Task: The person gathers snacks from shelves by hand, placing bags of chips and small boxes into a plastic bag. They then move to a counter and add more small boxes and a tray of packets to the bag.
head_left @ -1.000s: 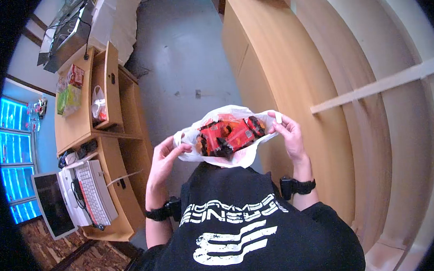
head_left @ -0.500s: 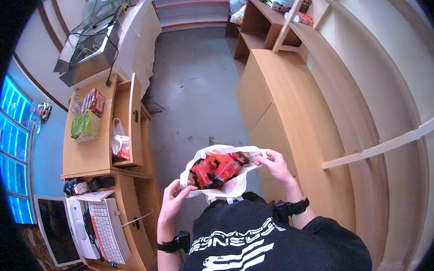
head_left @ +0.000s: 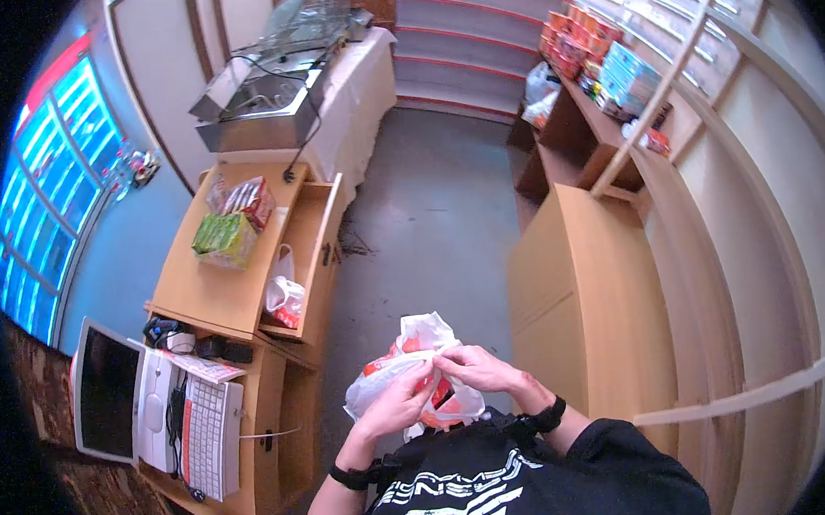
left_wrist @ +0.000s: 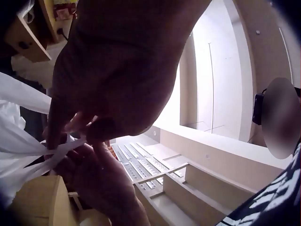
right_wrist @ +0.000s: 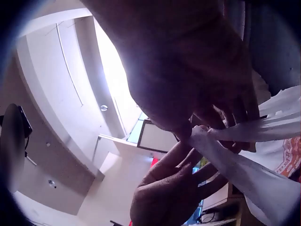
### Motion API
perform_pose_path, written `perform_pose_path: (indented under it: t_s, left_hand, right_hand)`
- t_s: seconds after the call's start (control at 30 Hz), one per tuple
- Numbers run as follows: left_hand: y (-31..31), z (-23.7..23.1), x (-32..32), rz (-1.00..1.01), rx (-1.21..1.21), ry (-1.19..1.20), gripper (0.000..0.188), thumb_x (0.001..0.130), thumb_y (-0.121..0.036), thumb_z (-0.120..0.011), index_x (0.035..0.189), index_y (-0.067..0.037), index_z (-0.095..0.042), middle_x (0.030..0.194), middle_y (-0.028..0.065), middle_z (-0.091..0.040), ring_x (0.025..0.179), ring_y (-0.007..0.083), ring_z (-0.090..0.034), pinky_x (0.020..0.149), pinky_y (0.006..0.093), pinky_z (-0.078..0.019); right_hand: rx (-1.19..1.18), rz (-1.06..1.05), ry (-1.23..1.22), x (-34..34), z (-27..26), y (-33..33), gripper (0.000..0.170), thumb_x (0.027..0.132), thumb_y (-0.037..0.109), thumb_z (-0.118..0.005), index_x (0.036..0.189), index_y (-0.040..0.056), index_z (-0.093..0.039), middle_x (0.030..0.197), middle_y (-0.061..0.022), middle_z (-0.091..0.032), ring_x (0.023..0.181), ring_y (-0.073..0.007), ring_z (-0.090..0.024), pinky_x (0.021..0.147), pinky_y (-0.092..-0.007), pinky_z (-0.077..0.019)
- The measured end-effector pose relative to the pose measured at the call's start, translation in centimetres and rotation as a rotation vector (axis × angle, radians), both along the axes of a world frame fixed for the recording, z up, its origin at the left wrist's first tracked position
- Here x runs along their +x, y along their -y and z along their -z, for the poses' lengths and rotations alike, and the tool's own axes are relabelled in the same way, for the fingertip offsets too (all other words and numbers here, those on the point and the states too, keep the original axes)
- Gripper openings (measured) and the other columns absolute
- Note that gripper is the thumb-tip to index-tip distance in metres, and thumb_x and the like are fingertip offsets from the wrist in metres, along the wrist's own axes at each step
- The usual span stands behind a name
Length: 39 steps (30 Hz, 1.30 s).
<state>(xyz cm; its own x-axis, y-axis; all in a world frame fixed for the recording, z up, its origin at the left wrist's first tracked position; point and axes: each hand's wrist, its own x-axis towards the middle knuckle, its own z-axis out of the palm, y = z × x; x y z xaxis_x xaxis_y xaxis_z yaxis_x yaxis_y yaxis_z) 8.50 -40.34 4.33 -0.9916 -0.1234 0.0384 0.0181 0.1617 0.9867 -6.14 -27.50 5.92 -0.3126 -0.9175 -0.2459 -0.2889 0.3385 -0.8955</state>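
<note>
A white plastic bag [head_left: 373, 386] with red packets inside hangs in front of the person's black shirt. Its top is gathered and its handles are drawn together between the two hands. The left hand [head_left: 397, 406] pinches one twisted strip of the bag, and the right hand [head_left: 479, 369] pinches another right beside it. In the left wrist view, the strips of the bag [left_wrist: 28, 150] cross at the fingertips. Stretched white plastic [right_wrist: 230, 165] runs from the fingers in the right wrist view, with an orange print at its side.
On the left stand a desk with a keyboard [head_left: 212, 436] and monitor [head_left: 109, 390], and a cabinet whose open drawer [head_left: 313, 235] holds another white bag. Boxes of packets [head_left: 225, 237] sit on top. Wooden shelving [head_left: 611, 312] lines the right side; grey floor [head_left: 429, 210] lies between.
The bag's mouth, spread wide before with red packets showing, is now gathered. Both hands came together at its top. The head view has tilted up, showing more of the room.
</note>
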Motion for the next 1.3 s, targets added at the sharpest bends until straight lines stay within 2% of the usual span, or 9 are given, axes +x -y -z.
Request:
perform_pose_path:
  t_s: [0.1, 0.3, 0.37, 0.5, 0.67, 0.77, 0.87, 1.07, 1.3]
  left_hand:
    - [1.2, -0.7, -0.7, -0.022, -0.132, 0.042, 0.028, 0.090, -0.008, -0.042, 0.115, 0.001, -0.048, 0.115, 0.0197, -0.053, 0.110, 0.0314, -0.049, 0.093, 0.0371, -0.0383]
    - [1.8, -1.6, -3.8, -0.094, -0.375, 0.120, 0.025, 0.087, -0.005, -0.043, 0.110, -0.002, -0.053, 0.100, 0.0211, -0.058, 0.095, 0.0309, -0.058, 0.084, 0.0357, -0.0445]
    - [2.1, -1.3, -5.2, -0.140, -0.398, 0.055, 0.019, 0.088, -0.007, -0.045, 0.104, -0.001, -0.054, 0.095, 0.0199, -0.059, 0.087, 0.0299, -0.060, 0.079, 0.0351, -0.0460]
    - [2.8, -3.0, -8.3, -0.115, -0.426, 0.188, 0.021, 0.087, -0.008, -0.047, 0.106, -0.003, -0.057, 0.091, 0.0170, -0.063, 0.084, 0.0225, -0.062, 0.077, 0.0331, -0.0471]
    - [3.0, -4.3, -12.5, -0.097, -0.340, 0.319, 0.027, 0.089, -0.011, -0.045, 0.113, -0.007, -0.056, 0.100, 0.0157, -0.063, 0.094, 0.0273, -0.062, 0.084, 0.0334, -0.0462]
    - [3.2, -4.0, -14.8, -0.119, -0.250, 0.336, 0.029, 0.091, -0.015, -0.049, 0.118, -0.004, -0.054, 0.102, 0.0155, -0.064, 0.092, 0.0197, -0.062, 0.082, 0.0305, -0.0470]
    - [3.2, -4.8, -17.6, -0.088, -0.232, 0.383, 0.034, 0.093, -0.015, -0.047, 0.123, 0.000, -0.048, 0.107, 0.0096, -0.062, 0.099, 0.0146, -0.057, 0.086, 0.0281, -0.0451]
    - [4.4, -4.2, -22.0, 0.021, -0.233, 0.446, 0.037, 0.093, -0.018, -0.047, 0.127, -0.002, -0.044, 0.115, 0.0104, -0.058, 0.103, 0.0151, -0.055, 0.087, 0.0286, -0.0444]
    - [6.5, -3.0, -27.5, 0.046, -0.042, 0.338, 0.037, 0.092, -0.018, -0.050, 0.125, -0.002, -0.046, 0.113, 0.0110, -0.060, 0.099, 0.0145, -0.056, 0.085, 0.0269, -0.0446]
  right_hand:
    - [-0.199, -0.066, -0.028, -1.2, 1.6, 1.9, 0.039, 0.093, 0.037, -0.046, 0.101, 0.0017, -0.060, 0.071, 0.0004, -0.054, 0.065, -0.0073, -0.047, 0.059, -0.0250, -0.0414]
    - [-0.070, -0.247, 0.082, -5.8, 0.9, 3.7, 0.040, 0.091, 0.037, -0.049, 0.096, -0.0004, -0.062, 0.068, 0.0042, -0.050, 0.061, -0.0052, -0.045, 0.052, -0.0248, -0.0397]
    - [-0.094, -0.260, 0.100, -7.4, 1.2, 4.1, 0.039, 0.091, 0.037, -0.049, 0.094, -0.0001, -0.063, 0.070, 0.0047, -0.050, 0.064, -0.0056, -0.045, 0.055, -0.0247, -0.0401]
    - [-0.172, -0.335, 0.287, -11.2, 7.4, 5.1, 0.036, 0.094, 0.030, -0.047, 0.105, -0.0015, -0.061, 0.095, 0.0001, -0.059, 0.089, -0.0074, -0.050, 0.082, -0.0251, -0.0415]
    - [-0.135, -0.325, 0.239, -15.1, 4.6, 4.5, 0.035, 0.095, 0.031, -0.044, 0.097, -0.0007, -0.060, 0.086, -0.0011, -0.057, 0.085, -0.0086, -0.051, 0.078, -0.0252, -0.0421]
    - [-0.343, -0.225, 0.252, -17.6, 6.5, 3.8, 0.032, 0.095, 0.026, -0.043, 0.096, -0.0006, -0.061, 0.086, -0.0027, -0.060, 0.082, -0.0099, -0.053, 0.077, -0.0260, -0.0431]
    - [-0.294, -0.011, 0.294, -20.3, 5.9, 1.9, 0.031, 0.093, 0.024, -0.044, 0.089, 0.0006, -0.064, 0.082, -0.0042, -0.063, 0.079, -0.0110, -0.056, 0.074, -0.0268, -0.0450]
    - [-0.351, 0.344, 0.457, -25.1, 6.3, -0.5, 0.023, 0.092, 0.022, -0.048, 0.090, 0.0005, -0.056, 0.072, -0.0038, -0.062, 0.060, -0.0100, -0.055, 0.060, -0.0253, -0.0466]
    - [-0.428, 0.549, 0.530, -28.9, 6.6, -0.9, 0.020, 0.093, 0.018, -0.047, 0.093, -0.0026, -0.045, 0.079, -0.0094, -0.064, 0.073, -0.0139, -0.061, 0.069, -0.0282, -0.0479]
